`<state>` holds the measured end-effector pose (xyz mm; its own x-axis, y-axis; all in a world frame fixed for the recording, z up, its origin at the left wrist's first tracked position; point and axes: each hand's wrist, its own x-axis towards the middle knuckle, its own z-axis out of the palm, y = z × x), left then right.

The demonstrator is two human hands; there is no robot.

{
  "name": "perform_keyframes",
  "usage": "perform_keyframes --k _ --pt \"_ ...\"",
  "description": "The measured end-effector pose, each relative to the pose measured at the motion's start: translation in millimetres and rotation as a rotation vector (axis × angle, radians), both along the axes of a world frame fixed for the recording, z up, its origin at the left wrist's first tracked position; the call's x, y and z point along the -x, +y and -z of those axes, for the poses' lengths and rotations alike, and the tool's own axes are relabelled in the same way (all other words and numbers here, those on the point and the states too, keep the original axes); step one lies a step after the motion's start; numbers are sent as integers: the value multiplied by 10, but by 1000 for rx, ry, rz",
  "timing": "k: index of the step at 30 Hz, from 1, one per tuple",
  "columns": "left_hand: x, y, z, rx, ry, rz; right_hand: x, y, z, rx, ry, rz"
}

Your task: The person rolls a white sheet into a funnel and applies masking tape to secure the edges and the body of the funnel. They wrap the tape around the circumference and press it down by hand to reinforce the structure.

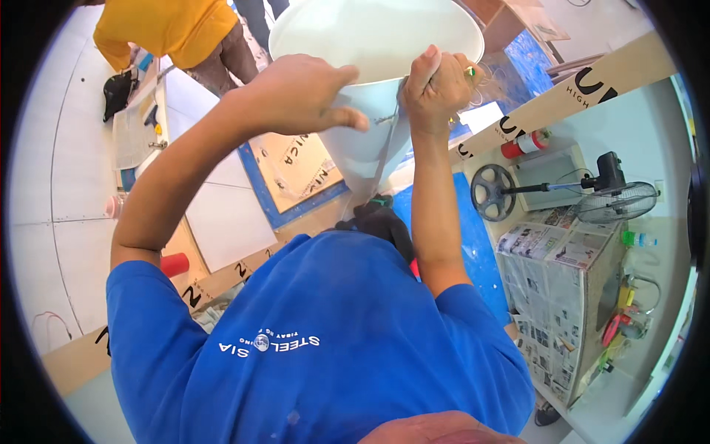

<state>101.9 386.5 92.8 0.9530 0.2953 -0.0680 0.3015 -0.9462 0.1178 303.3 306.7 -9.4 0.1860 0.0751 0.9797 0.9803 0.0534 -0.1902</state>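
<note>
The job looked begun but not done: the big, white, plastic-looking tube was just past the left hand, thumb and fingers apart, and the curled right hand, whose grip I couldn't tell.

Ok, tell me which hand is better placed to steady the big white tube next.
Probably the right hand: it is curled closed at the near rim of the white tube, while the left hand is open.
</note>
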Motion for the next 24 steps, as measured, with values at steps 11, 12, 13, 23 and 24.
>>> perform_keyframes --k 11,12,13,23,24 --pt "-663 -151 509 -148 -357 -148 -162 58 87 115 -48 -104" --pt "-660 -159 474 -156 -339 -150 -130 100 24 76 -72 -111" --pt "-655 -181 447 -155 -307 -187 -89 145 16 44 -89 -114" --pt "-736 -462 386 -173 -297 -86 -149 60 93 -87 -125 -85" --pt "-775 -406 368 -206 -179 -142 -124 29 40 -85 -86 -145"
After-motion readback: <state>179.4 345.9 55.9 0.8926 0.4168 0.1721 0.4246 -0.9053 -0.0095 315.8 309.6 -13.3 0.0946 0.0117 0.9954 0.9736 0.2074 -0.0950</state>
